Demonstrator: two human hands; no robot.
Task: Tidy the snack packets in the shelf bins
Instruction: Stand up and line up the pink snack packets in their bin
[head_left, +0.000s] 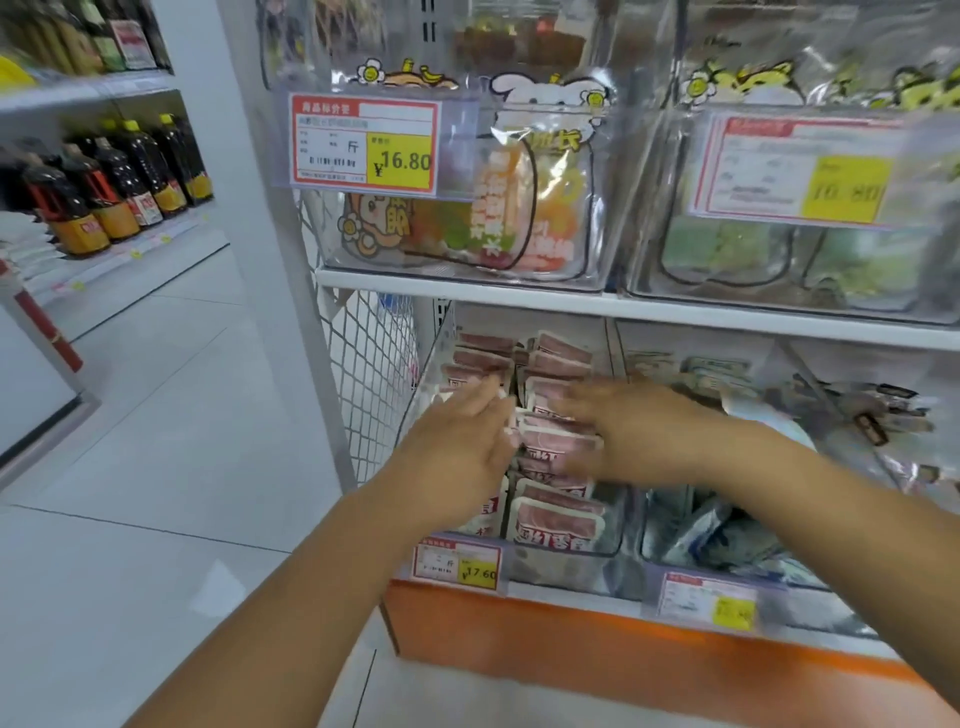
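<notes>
Snack packets (558, 519), red-and-white, stacked in two rows inside clear bin (615, 525) at left end of lower shelf (566, 592). Left grip (462, 441) released: fingers straight, laid against left row. Right grip (631, 431) spread over right row, packets touched. Image is blurred, so whether right grip is released or grasping cannot be told. Price tag (456, 565) marked 17.60 clipped below bin front.

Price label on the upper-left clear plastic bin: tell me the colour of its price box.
Yellow price box on a red-bordered white label; head view.
</notes>
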